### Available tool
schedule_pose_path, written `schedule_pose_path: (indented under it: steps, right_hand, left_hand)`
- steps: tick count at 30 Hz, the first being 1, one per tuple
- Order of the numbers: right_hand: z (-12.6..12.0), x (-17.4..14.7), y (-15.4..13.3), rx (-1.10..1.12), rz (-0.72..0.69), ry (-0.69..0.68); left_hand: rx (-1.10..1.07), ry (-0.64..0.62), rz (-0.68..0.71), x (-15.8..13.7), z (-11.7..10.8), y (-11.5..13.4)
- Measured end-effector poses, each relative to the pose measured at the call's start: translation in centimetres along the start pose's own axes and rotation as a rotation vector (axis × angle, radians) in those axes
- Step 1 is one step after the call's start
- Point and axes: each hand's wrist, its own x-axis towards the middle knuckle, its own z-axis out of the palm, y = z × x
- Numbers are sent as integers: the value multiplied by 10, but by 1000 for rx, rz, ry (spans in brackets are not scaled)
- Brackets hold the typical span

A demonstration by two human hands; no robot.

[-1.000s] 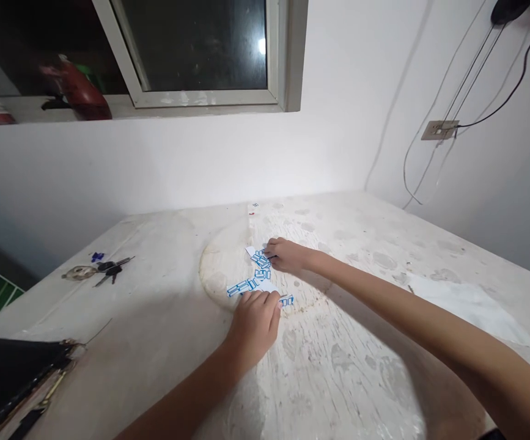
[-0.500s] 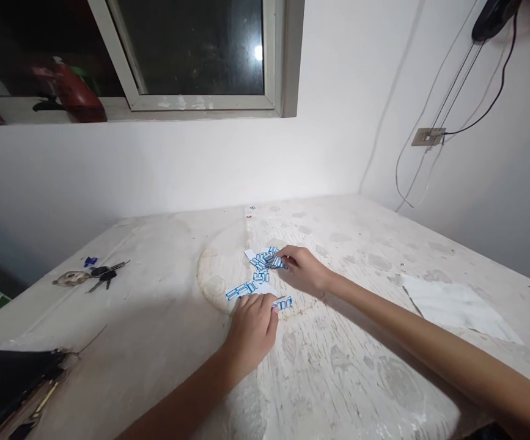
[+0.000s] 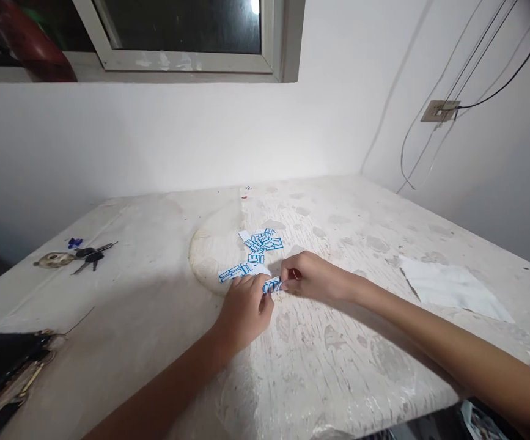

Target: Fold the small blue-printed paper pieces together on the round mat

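Observation:
My left hand is closed near the middle of the table, its thumb and fingers on a small white paper strip marked with blue rectangles. At the strip's right end, my right hand makes a pinch; blue-marked paper shows at its fingertips, and I cannot tell whether it is a separate piece. Just beyond my left fingers lies a longer blue-marked paper strip, partly covered by the hand. A loose heap of blue-outlined paper pieces overlaps behind it, with a plain white scrap at its edge.
Keys and a small blue object lie at the left of the white table. A black case occupies the near left corner. A white cloth or sheet rests at right. Behind are a wall socket and a window.
My right hand has come from the paper heap toward me, down to the right end of the strip at my left hand. The view has tilted slightly downward.

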Motion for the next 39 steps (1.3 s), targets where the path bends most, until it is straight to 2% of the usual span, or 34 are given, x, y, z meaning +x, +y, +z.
schedule_pose_path:
  steps: [4, 10, 14, 16, 19, 21, 24, 27, 32, 36, 38, 39]
  right_hand:
    - [9, 1, 1, -120, 10, 110]
    - [16, 0, 2, -81, -118, 165]
    - [12, 11, 15, 16, -47, 283]
    - [8, 25, 26, 12, -24, 291]
    - [2, 56, 40, -32, -110, 257]
    - [-3, 79, 43, -83, -148, 187]
    - [-11, 105, 38, -165, -106, -12]
    - [-16, 114, 30, -197, -30, -104]
    - [-15, 110, 30, -186, -2, -58]
    - [-18, 93, 35, -124, 3, 28]
    - [-18, 77, 33, 2, 25, 65]
    - [-17, 67, 30, 136, 47, 80]
  left_hand:
    - [17, -1, 28, -2, -1, 1]
    - [8, -4, 29, -2, 1, 0]
    - [-1, 7, 33, -2, 3, -2]
    - [-13, 27, 32, -2, 3, -2]
    - [-15, 55, 17, -2, 1, -1]
    - [-3, 46, 2, -2, 1, 0]
    - [16, 11, -17, -3, 0, 0]
    - [25, -13, -25, -3, -1, 1]
    - [36, -31, -25, -4, -2, 1]
    - [13, -32, -18, -4, -2, 0]
    - [-11, -28, -17, -4, -1, -2]
    - [-24, -23, -15, -3, 0, -2]
